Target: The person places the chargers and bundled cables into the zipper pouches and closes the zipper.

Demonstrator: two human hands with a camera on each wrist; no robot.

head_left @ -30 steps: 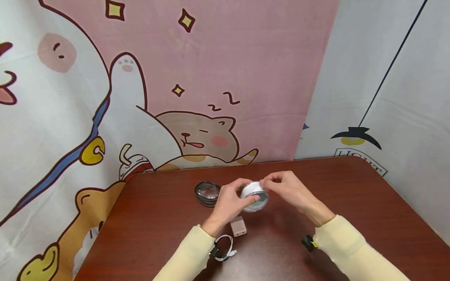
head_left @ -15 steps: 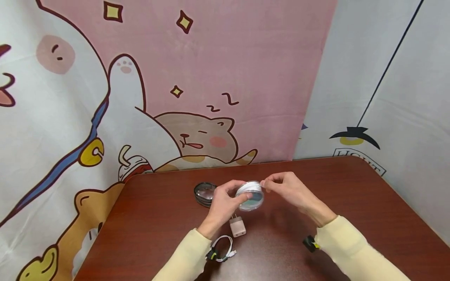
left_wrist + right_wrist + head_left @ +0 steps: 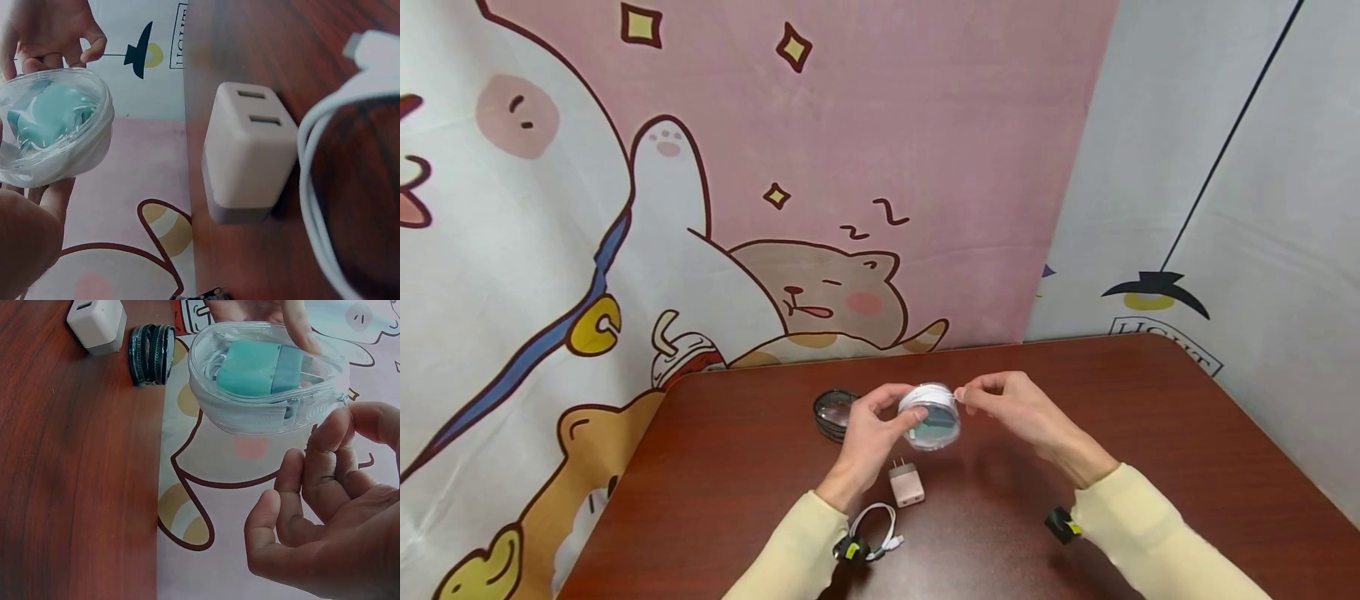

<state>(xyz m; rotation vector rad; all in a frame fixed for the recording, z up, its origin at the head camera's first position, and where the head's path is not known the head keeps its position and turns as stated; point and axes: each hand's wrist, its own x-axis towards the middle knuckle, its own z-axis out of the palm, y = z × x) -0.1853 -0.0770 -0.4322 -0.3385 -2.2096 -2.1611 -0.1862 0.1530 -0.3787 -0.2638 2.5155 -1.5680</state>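
My left hand [image 3: 868, 433] holds a round clear zip pouch [image 3: 934, 433] with a white zipped side, raised above the table, its thumb across the transparent top. A teal plug-in charger [image 3: 250, 367] lies inside, best seen in the right wrist view. At the pouch's right end, the thumb and index finger of my right hand [image 3: 1018, 408] pinch the small zipper pull [image 3: 343, 398]. The other fingers of that hand are loosely bent in the right wrist view. In the left wrist view the pouch [image 3: 81, 159] partly hides both hands.
On the brown table [image 3: 737, 500], a pale pink charger [image 3: 907, 486] lies below the pouch, prongs pointing away. A looped white cable [image 3: 891, 533] rests near my left wrist. Behind my left hand sits a black-edged clear pouch [image 3: 832, 415]. A cartoon curtain [image 3: 970, 167] hangs behind.
The pouch in my left hand has shifted slightly left and tilted, showing more of its top. My right hand stays near the same spot, still pinching at the pouch's right end.
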